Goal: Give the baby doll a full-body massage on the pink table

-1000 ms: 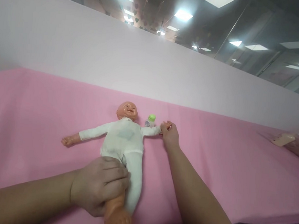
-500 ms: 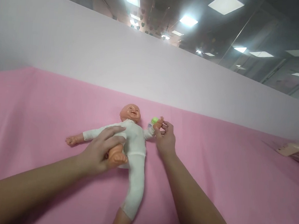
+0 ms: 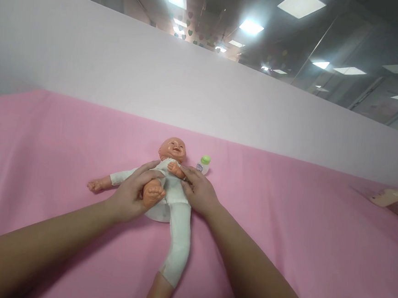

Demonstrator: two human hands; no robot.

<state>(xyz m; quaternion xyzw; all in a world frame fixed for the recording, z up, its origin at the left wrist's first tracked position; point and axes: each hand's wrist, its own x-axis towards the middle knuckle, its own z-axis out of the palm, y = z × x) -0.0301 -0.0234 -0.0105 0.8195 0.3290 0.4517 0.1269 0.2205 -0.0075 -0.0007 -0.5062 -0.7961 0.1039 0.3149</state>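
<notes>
A baby doll [image 3: 178, 191] with a white cloth body lies face up on the pink cover. My left hand [image 3: 135, 190] grips one of its legs, bent up so that the doll's foot [image 3: 154, 193] points toward me. The other leg stretches down toward the near edge. My right hand [image 3: 199, 190] is closed on the doll's forearm, and the doll's hand [image 3: 176, 169] rests over its chest. Out to the left lies the doll's other arm [image 3: 105, 183]. Just beyond my right hand stands a small clear bottle with a green cap [image 3: 204, 163].
The pink cover [image 3: 275, 228] spreads over the whole surface. A white wall [image 3: 189, 93] with glass above it runs along the back. At the far right edge is a pale object [image 3: 388, 197], blurred, with part of a person's arm beside it.
My right hand has carried the doll's arm left and inward, from out beside the bottle onto the chest. The bottle now shows more fully. My left hand keeps hold of the bent leg.
</notes>
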